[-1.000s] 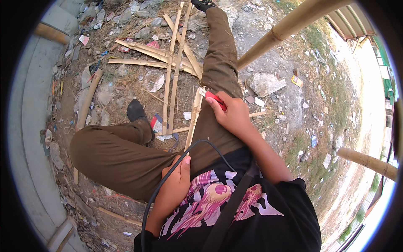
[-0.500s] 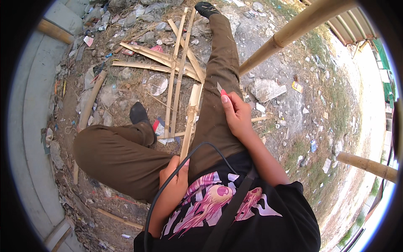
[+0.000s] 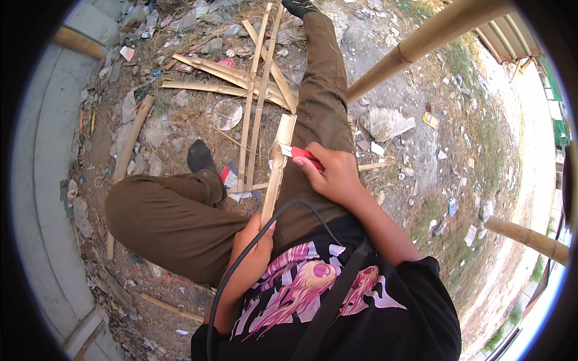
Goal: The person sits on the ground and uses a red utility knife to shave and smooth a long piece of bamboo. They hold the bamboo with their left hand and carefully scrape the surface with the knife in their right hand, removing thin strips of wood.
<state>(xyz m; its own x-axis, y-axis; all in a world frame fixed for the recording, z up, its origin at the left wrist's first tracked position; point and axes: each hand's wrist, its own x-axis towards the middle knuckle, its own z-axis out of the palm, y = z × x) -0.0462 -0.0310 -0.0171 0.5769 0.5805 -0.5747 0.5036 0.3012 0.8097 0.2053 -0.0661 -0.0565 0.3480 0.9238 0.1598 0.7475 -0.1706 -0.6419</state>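
My left hand [image 3: 251,248] is closed around the near end of a split bamboo strip [image 3: 276,180], which runs away from me along the inside of my outstretched right leg. In my right hand [image 3: 332,171] is a red utility knife [image 3: 306,157], gripped with the thumb along its handle. The knife's short blade [image 3: 286,150] points left and lies at the strip's upper part, by a node; whether it cuts in cannot be made out. A black cable [image 3: 241,257] passes in front of my left hand and hides part of it.
Several split bamboo strips [image 3: 246,129] lie crossed on the littered ground beyond my feet. A thick bamboo pole [image 3: 415,51] slants in at the upper right, and another pole [image 3: 527,237] juts from the right. Left stands a grey wall [image 3: 48,180], with a bamboo piece [image 3: 132,135] near it.
My right hand has come down and left, turning the knife so its blade moves from above my thigh to the bamboo strip. My left hand keeps its hold.
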